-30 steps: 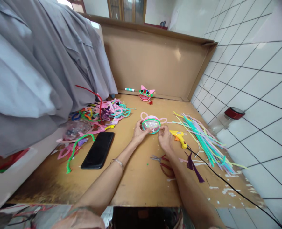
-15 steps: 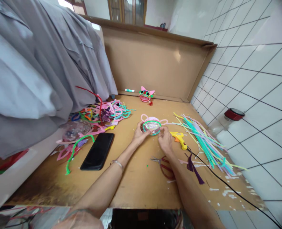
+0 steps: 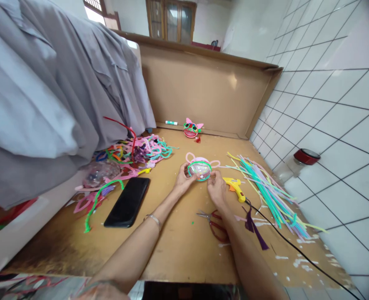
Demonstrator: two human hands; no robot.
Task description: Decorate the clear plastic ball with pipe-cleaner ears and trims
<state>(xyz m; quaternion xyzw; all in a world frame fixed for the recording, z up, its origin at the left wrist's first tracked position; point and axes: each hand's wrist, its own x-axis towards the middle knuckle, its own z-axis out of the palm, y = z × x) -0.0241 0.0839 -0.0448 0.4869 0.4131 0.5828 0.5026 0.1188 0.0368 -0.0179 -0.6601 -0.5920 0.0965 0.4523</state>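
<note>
- Many shaped pipe-cleaner pieces (image 3: 140,151) are piled at left, unused.
- Left hand (image 3: 182,180) and right hand (image 3: 216,188) are closed on clear dome (image 3: 199,169), mid-table; green rim and pink ears already fitted.
- Finished figure (image 3: 191,128) suggests face details remain.
- Glue gun (image 3: 234,186) lies just right, untouched.

Brown tabletop (image 3: 178,246), black phone (image 3: 127,202), scissors (image 3: 214,221), yellow glue gun (image 3: 234,187), pipe cleaners (image 3: 265,189)

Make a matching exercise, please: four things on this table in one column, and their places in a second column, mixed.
1. glue gun
2. phone
3. scissors
4. clear ball

a. between both hands
b. left of the left forearm
c. just right of the right hand
d. near the right wrist, toward the table's front edge

Pairs: 1-c, 2-b, 3-d, 4-a
</note>
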